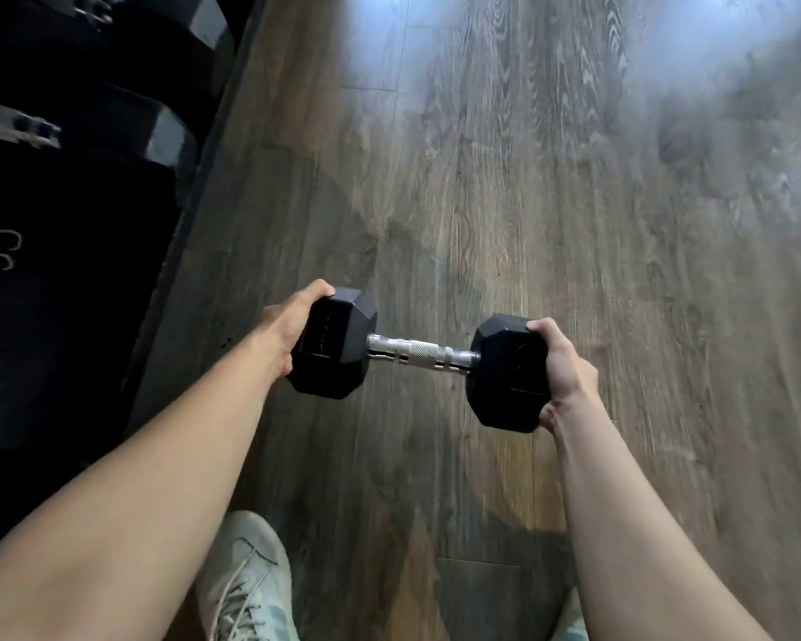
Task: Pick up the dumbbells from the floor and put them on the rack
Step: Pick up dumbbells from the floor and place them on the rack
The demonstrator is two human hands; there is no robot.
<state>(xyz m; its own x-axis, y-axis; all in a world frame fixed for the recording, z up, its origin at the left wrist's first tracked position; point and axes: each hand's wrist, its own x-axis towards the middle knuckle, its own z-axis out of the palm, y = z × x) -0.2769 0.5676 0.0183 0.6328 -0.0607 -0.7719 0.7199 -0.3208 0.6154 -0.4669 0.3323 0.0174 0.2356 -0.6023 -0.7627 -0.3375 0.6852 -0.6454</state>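
Note:
A black hex dumbbell (417,353) with a chrome knurled handle lies crosswise in front of me above the wooden floor. My left hand (290,328) clasps its left head from the outer end. My right hand (565,372) clasps its right head the same way. The handle between the heads is bare. The dark rack (195,187) runs along the left side, with large black dumbbells (65,279) resting on it, one marked 35.
Grey-brown wood plank floor (574,201) stretches ahead and to the right, with bright glare at the top. My pale sneaker (250,585) stands below the dumbbell, and the tip of another shoe (572,622) shows at the bottom right.

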